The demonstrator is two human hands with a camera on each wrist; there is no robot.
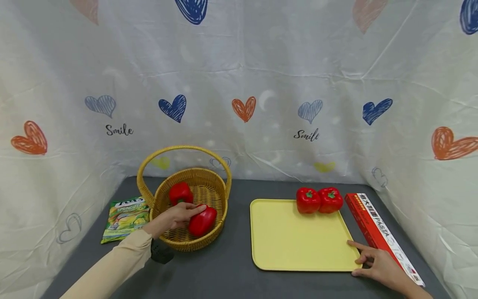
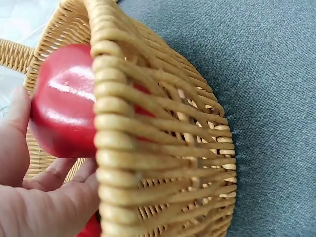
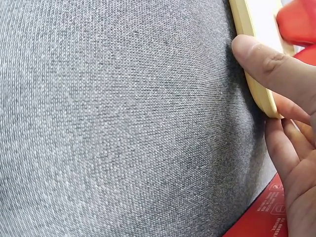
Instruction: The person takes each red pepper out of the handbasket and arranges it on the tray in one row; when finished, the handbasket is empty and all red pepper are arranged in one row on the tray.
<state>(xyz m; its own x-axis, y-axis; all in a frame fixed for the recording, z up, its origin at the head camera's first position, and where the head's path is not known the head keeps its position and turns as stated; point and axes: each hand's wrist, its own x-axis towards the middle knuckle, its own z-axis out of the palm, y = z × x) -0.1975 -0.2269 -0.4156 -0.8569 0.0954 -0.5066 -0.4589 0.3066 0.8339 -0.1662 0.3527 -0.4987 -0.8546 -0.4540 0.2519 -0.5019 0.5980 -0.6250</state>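
My left hand reaches over the rim of a round wicker basket and grips a glossy red bell pepper inside it. In the left wrist view the thumb lies against the pepper, with other fingers beneath it. Behind that hand a second red bell pepper sits in the basket. My right hand holds the near right corner of a yellow rectangular tray, thumb on the front edge and fingers along the side. Two red bell peppers stand side by side at the tray's far right corner.
Left of the basket lies a green and yellow snack bag. A long red pasta box runs along the tray's right side. The basket's tall handle arches above it. A printed curtain backs the grey table.
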